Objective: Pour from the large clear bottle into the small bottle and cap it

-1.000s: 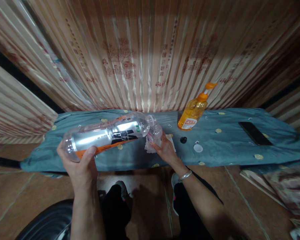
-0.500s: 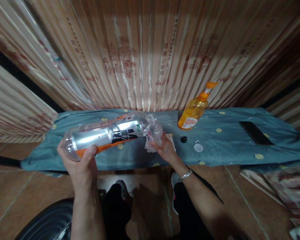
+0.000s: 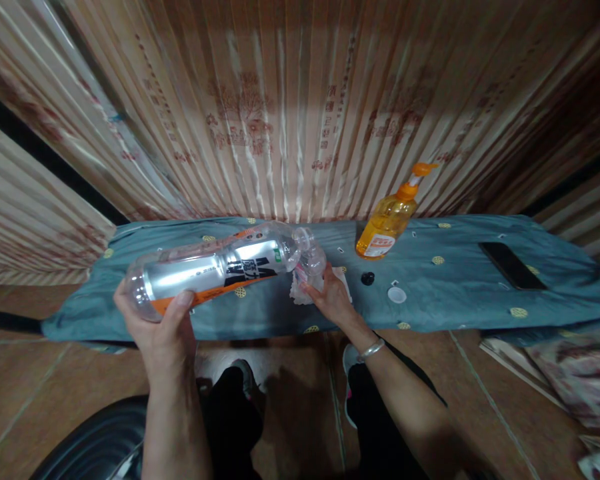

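With the left hand (image 3: 156, 328), clasps the tilted large bottle (image 3: 207, 267) round its base; with the right hand (image 3: 335, 301), encloses the small bottle (image 3: 314, 260), neck close to neck above the cloth (image 3: 263, 317). Could miss the mouth and dribble any liquid through an unsteady wrist

Your single head cam looked forward and down. It faced the curtain (image 3: 290, 113), with the bench (image 3: 465, 290) close below you.
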Motion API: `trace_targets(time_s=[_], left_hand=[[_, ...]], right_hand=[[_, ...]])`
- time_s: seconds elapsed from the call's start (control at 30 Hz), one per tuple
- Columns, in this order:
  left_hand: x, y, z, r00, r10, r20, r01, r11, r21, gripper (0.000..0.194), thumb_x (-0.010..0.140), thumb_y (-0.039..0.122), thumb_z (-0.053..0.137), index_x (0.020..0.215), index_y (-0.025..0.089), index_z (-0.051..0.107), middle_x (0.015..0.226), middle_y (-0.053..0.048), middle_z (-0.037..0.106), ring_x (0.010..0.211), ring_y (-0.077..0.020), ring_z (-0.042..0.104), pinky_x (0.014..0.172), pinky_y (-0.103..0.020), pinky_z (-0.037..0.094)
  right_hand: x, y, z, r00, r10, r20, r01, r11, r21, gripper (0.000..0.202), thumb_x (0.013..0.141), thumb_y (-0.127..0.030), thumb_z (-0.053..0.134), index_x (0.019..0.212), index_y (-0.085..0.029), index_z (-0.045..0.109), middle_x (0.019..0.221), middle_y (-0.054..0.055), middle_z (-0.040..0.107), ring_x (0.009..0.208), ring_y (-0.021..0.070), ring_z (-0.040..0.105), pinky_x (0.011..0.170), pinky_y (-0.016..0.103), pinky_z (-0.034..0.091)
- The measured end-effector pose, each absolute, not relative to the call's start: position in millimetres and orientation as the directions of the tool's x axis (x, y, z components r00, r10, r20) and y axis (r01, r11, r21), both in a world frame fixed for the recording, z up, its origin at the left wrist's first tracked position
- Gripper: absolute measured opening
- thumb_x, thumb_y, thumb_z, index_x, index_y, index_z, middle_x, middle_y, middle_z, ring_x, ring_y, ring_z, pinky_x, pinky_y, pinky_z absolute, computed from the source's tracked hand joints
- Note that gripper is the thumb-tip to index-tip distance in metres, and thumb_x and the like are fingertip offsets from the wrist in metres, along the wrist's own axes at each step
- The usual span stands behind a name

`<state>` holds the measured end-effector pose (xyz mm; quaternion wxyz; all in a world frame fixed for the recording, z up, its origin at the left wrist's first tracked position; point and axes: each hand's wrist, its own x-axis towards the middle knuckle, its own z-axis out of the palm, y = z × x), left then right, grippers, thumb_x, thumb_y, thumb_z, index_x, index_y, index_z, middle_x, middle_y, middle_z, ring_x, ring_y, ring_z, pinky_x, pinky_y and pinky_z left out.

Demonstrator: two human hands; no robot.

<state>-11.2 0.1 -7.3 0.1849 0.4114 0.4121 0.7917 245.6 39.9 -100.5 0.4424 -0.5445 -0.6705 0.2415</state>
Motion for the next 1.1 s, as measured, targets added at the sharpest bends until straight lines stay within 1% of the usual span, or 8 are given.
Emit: trace_targets(time_s=[0.17, 0.33, 0.53, 0.7, 0.93, 1.1], left_hand=[[-13.1, 0.5, -9.6, -0.578, 0.631, 0.517, 0.087, -0.583, 0.808, 0.071, 0.048, 0.031, 0.087, 0.113, 0.027, 0.058, 0.11, -0.003, 0.062, 0.111, -0.0266, 0.061, 0.109, -0.059, 0.038], [-16.2, -0.6, -11.5, -0.551, 0.652, 0.521, 0.129, -0.55, 0.825, 0.074, 0.05, 0.037, 0.087, 0.117, 0.031, 0.056, 0.114, -0.002, 0.062, 0.112, -0.0267, 0.061, 0.108, -0.058, 0.041], [-15.9, -0.6, -10.7, -0.565, 0.647, 0.512, 0.101, -0.561, 0.821, 0.074, 0.047, 0.034, 0.088, 0.114, 0.029, 0.058, 0.116, -0.003, 0.062, 0.117, -0.0275, 0.059, 0.11, -0.058, 0.039], [-14.7, -0.8, -9.3, -0.565, 0.646, 0.513, 0.099, -0.564, 0.82, 0.072, 0.048, 0.033, 0.087, 0.114, 0.03, 0.058, 0.112, -0.002, 0.062, 0.114, -0.0274, 0.06, 0.108, -0.058, 0.04], [-11.3, -0.5, -6.6, -0.603, 0.63, 0.489, 0.064, -0.572, 0.818, 0.073, 0.043, 0.03, 0.088, 0.11, 0.027, 0.06, 0.109, -0.003, 0.063, 0.112, -0.0274, 0.06, 0.111, -0.061, 0.035], [-13.3, -0.6, -8.9, -0.571, 0.639, 0.515, 0.096, -0.571, 0.815, 0.071, 0.047, 0.033, 0.087, 0.112, 0.029, 0.059, 0.109, -0.001, 0.063, 0.11, -0.0266, 0.062, 0.109, -0.06, 0.038]], right_hand=[[245.3, 40.1, -100.6, -0.01, 0.94, 0.341, 0.501, 0.3, -0.812, 0.058, 0.082, -0.035, 0.065, 0.133, -0.015, 0.046, 0.126, 0.016, 0.066, 0.115, 0.0316, 0.064, 0.095, 0.047, 0.052], [245.6, 40.1, -100.9, -0.021, 0.939, 0.342, 0.508, 0.305, -0.806, 0.057, 0.083, -0.037, 0.064, 0.133, -0.016, 0.046, 0.124, 0.015, 0.067, 0.115, 0.0313, 0.064, 0.095, 0.046, 0.053], [245.1, 40.0, -100.1, -0.013, 0.942, 0.334, 0.517, 0.292, -0.805, 0.058, 0.083, -0.035, 0.065, 0.134, -0.016, 0.045, 0.123, 0.016, 0.067, 0.114, 0.0322, 0.065, 0.094, 0.047, 0.053], [245.2, 39.6, -100.9, -0.013, 0.937, 0.35, 0.529, 0.303, -0.793, 0.058, 0.083, -0.037, 0.065, 0.134, -0.018, 0.045, 0.123, 0.015, 0.067, 0.113, 0.0319, 0.065, 0.093, 0.046, 0.054], [245.4, 40.1, -101.4, -0.015, 0.943, 0.333, 0.524, 0.291, -0.8, 0.057, 0.083, -0.036, 0.065, 0.133, -0.018, 0.045, 0.122, 0.014, 0.068, 0.111, 0.0312, 0.066, 0.092, 0.045, 0.054], [245.6, 40.6, -103.0, -0.006, 0.941, 0.338, 0.525, 0.29, -0.8, 0.055, 0.083, -0.037, 0.065, 0.131, -0.018, 0.046, 0.119, 0.014, 0.069, 0.108, 0.0309, 0.067, 0.089, 0.045, 0.055]])
